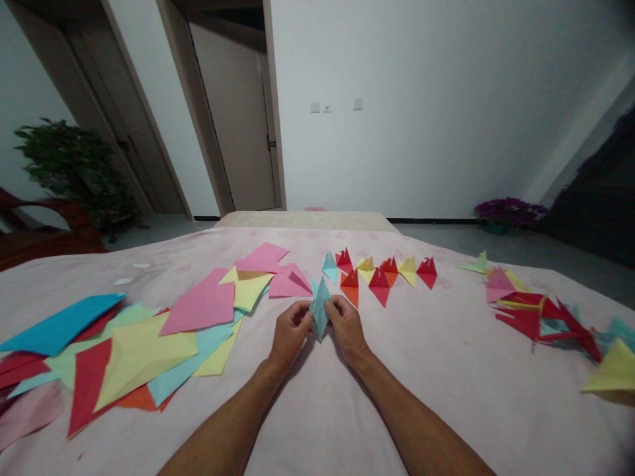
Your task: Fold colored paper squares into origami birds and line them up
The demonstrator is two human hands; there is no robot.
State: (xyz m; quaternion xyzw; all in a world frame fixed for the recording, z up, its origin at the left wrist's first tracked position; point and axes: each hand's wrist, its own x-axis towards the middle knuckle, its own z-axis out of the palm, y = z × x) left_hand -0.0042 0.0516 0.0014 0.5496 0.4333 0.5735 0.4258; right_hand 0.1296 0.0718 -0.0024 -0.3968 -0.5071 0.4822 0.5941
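Bright blue paper [62, 325] topped the left end of a loose heap spread over the left side of the pink-patterned counter [426, 383]. Next in the heap came a red sheet [89, 380], a broad yellow sheet [149, 350] and, reaching toward the far edge, a large pink sheet [206, 307]. A creased pink piece [289, 282] lay at the heap's right end.

Near the middle of the counter, the left hand [292, 332] pinched the left side of a light blue folded paper [321, 317]. This slim diamond stood point up between the hands, while the right hand [348, 325] gripped its other side, thumb on the front.

Just beyond, toward the far edge, small folded pieces stood in staggered rows: a light blue one [329, 267], an orange one [350, 297], a yellow one [407, 270] and, at the right end, a red one [427, 272]. By the right edge, a light green piece [480, 263] lay beyond a pink folded piece [499, 286], tangled red pieces [528, 322] and a blurred yellow piece [615, 370].
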